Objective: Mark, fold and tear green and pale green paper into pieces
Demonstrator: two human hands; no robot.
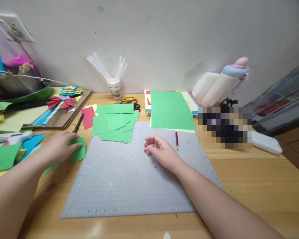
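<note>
At the left edge of the grey cutting mat (pixel 114 179), my left hand (pixel 58 147) has a small green paper piece (pixel 79 153) between thumb and fingers. Part of that piece is hidden behind the hand. My right hand (pixel 161 151) rests over the mat, its fingers loosely curled with nothing seen in them. A red-and-black pencil (pixel 176 141) lies just beyond it. Several cut green paper pieces (pixel 117 127) overlap at the mat's far left corner. Beyond my left hand lies a black pen (pixel 78 123).
Large green sheets (pixel 173 109) top a paper stack at the back. Scissors (pixel 129 100) lie near a paper cup (pixel 114 89) of white sticks. Left are a glue gun (pixel 17 136), paper scraps and a metal pot (pixel 17 86). A bottle (pixel 224 79) stands back right.
</note>
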